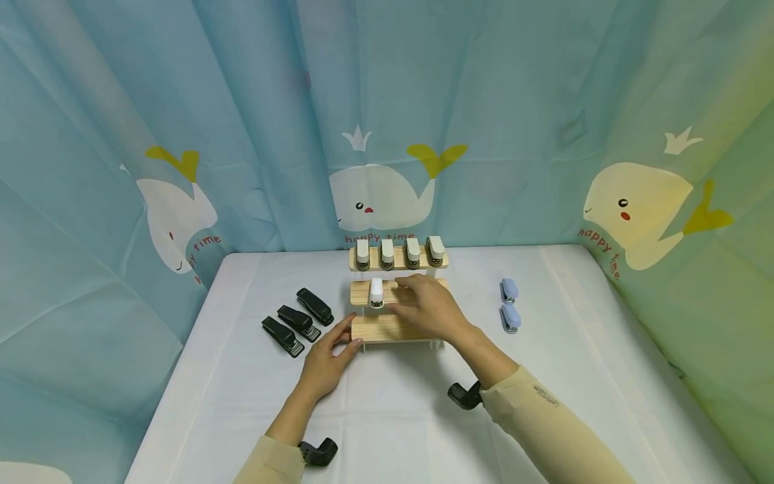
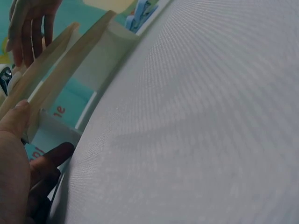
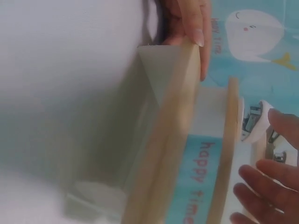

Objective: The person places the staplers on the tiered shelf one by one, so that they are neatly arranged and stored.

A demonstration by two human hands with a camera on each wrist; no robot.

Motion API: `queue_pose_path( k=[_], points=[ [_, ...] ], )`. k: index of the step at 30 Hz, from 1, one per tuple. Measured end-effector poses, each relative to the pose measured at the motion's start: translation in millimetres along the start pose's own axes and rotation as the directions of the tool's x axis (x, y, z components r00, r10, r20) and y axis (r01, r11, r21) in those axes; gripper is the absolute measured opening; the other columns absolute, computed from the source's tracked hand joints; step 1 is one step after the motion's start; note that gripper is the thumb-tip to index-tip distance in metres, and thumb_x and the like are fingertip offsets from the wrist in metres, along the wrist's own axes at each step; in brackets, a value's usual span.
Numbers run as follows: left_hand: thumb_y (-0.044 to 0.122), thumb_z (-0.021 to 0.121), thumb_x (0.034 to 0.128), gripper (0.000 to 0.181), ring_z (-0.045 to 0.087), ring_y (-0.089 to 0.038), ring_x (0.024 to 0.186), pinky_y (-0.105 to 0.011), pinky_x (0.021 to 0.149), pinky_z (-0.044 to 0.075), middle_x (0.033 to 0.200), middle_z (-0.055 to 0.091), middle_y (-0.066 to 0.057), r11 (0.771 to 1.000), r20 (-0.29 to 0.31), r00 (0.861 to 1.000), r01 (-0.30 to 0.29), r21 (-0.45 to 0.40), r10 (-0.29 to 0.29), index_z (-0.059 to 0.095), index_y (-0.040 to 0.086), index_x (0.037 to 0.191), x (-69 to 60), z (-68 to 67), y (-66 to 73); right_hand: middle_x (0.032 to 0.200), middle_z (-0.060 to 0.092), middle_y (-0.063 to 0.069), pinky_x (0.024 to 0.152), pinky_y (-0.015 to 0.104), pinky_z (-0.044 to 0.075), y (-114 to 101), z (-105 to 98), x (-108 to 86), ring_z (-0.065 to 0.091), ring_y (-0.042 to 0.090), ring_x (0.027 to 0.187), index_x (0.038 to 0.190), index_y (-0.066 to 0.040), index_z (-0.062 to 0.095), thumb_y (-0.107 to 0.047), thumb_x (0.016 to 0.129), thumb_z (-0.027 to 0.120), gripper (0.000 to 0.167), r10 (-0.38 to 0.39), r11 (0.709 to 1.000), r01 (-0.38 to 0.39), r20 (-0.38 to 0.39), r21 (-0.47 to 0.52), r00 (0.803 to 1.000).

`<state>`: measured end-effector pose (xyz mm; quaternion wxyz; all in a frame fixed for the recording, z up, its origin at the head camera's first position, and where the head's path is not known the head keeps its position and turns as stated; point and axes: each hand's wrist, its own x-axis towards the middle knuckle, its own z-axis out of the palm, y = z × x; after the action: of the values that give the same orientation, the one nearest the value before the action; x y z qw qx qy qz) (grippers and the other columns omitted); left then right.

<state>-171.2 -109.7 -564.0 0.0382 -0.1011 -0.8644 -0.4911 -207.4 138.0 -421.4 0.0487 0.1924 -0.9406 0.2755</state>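
A three-tier wooden display rack (image 1: pixel 387 329) stands mid-table. My left hand (image 1: pixel 326 356) grips the left end of its lowest shelf, with the thumb on the wood (image 2: pixel 21 105) and the fingers round the side. On the middle shelf, towards its left, sits a small white stapler (image 1: pixel 377 292). Just right of that stapler is my right hand (image 1: pixel 431 306), its fingers spread and loosely bent, holding nothing. In the right wrist view, its thumb lies close to the white stapler (image 3: pixel 258 123); whether they touch is unclear. Several white-topped staplers (image 1: pixel 387 254) line the top shelf.
Three black staplers (image 1: pixel 299 323) lie slanted on the white table (image 1: pixel 387 430), left of the rack. Two light-blue staplers (image 1: pixel 510 306) lie to its right. A blue curtain with whale prints (image 1: pixel 381 195) hangs behind the table.
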Motion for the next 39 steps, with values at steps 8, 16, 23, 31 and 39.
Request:
queue_pose_path(
  k=[8,16,23,31,39],
  points=[
    [0.052,0.067,0.0978,0.060,0.063,-0.022,0.132,-0.058,0.111,0.044,0.106,0.076,0.016,1.000,0.001,1.000,0.003,0.002,-0.003,0.046,0.046,0.153,0.4,0.6,-0.4,0.134,0.068,0.017,0.109,0.056,0.048,9,-12,-10.2,0.061,0.039,0.129,0.134,-0.001,0.066,-0.030,0.092,0.080,0.054,-0.021,1.000,0.022,-0.040,0.016,0.999],
    [0.056,0.065,0.0980,0.059,0.061,-0.019,0.133,-0.056,0.113,0.043,0.104,0.075,0.019,0.999,0.012,0.999,0.032,0.000,-0.032,0.045,0.049,0.153,1.2,1.0,-2.1,0.134,0.068,0.018,0.107,0.058,0.048,25,-25,-20.7,0.059,0.041,0.130,0.134,0.001,0.066,-0.025,0.092,0.079,0.051,-0.021,0.999,0.023,-0.058,0.030,0.998],
    [0.057,0.065,0.0976,0.060,0.063,-0.019,0.130,-0.057,0.112,0.045,0.103,0.074,0.020,1.000,0.005,1.000,0.024,-0.001,-0.024,0.047,0.043,0.154,1.8,1.4,-2.5,0.135,0.067,0.018,0.106,0.059,0.048,41,-38,-30.2,0.060,0.041,0.129,0.138,0.000,0.063,-0.030,0.094,0.077,0.055,0.021,1.000,-0.021,-0.041,0.011,0.999],
    [0.056,0.065,0.0973,0.062,0.065,-0.017,0.128,-0.057,0.111,0.045,0.102,0.073,0.021,1.000,0.006,1.000,0.012,-0.011,-0.012,0.048,0.039,0.155,2.0,1.7,-4.1,0.135,0.065,0.020,0.102,0.060,0.049,65,-49,-41.2,0.060,0.042,0.126,0.140,0.000,0.060,-0.026,0.096,0.075,0.053,0.020,1.000,-0.021,-0.045,-0.018,0.999],
    [0.054,0.066,0.0980,0.062,0.065,-0.017,0.128,-0.055,0.111,0.046,0.103,0.073,0.020,1.000,0.012,1.000,0.011,-0.009,-0.011,0.047,0.038,0.155,2.0,1.2,-4.0,0.138,0.062,0.023,0.098,0.063,0.049,88,-58,-49.4,0.059,0.046,0.124,0.143,0.001,0.058,-0.021,0.097,0.074,0.053,0.048,0.996,-0.050,-0.036,-0.070,0.998]
  ],
)
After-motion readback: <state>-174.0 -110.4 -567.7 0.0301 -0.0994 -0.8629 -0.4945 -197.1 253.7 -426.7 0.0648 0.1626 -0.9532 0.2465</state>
